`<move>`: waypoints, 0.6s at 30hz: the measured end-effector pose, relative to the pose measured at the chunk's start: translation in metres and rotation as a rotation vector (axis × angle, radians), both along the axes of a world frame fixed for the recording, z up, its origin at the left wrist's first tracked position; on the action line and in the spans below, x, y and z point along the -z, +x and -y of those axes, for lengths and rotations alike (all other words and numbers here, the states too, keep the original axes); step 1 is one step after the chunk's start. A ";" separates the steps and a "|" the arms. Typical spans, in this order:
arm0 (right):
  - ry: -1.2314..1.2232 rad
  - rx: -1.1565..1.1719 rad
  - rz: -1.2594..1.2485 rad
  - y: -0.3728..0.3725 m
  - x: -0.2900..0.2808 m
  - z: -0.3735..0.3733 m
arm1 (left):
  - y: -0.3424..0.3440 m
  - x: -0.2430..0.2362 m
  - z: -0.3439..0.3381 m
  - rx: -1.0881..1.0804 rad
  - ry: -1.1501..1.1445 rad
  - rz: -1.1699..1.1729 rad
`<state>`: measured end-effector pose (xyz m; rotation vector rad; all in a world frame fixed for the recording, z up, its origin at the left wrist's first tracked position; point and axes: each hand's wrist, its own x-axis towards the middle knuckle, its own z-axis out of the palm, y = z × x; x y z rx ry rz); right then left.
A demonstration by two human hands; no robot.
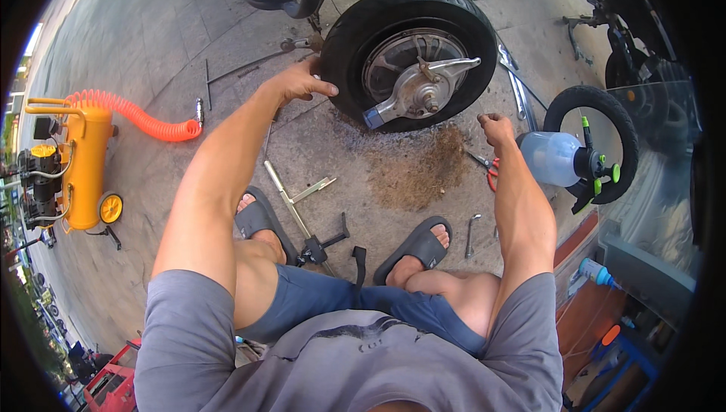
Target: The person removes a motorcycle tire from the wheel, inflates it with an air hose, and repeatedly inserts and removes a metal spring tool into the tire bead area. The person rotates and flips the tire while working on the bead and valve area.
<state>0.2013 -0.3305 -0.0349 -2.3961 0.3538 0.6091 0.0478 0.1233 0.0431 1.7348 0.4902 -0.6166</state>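
A black-tyred wheel (pixel 408 57) with a metal hub and a drum-brake plate with a lever arm stands upright in front of me. My left hand (pixel 299 83) grips the tyre's left edge, thumb on the near side and the other fingers partly hidden behind it. To the wheel's lower right, apart from it, my right hand (pixel 496 129) hovers with curled fingertips pressed together; whether something small is in them I cannot make out. Below that hand lie red-handled pliers (pixel 490 168). Brown dirt (pixel 420 170) is scattered on the ground beneath the wheel.
An orange air compressor (pixel 87 162) with a coiled hose (pixel 144 117) stands left. At right, a spray bottle (pixel 550 158) lies against a loose tyre (pixel 628 136). Wrenches (pixel 519 94) lie right of the wheel; a metal T-shaped tool (pixel 283 193) lies by my left foot, a small spanner (pixel 472 236) by my right.
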 end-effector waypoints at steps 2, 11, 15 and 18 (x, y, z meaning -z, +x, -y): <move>0.040 0.010 0.001 0.002 0.003 0.000 | 0.000 0.008 0.007 -0.069 -0.015 -0.006; 0.127 0.016 -0.043 0.008 0.005 0.003 | 0.004 0.034 0.011 -0.161 -0.262 0.168; 0.089 0.007 -0.015 0.019 -0.003 0.019 | 0.002 0.033 0.016 -0.205 -0.218 0.161; 0.010 0.001 0.054 0.030 -0.014 0.030 | -0.001 0.033 0.018 -0.249 -0.257 0.184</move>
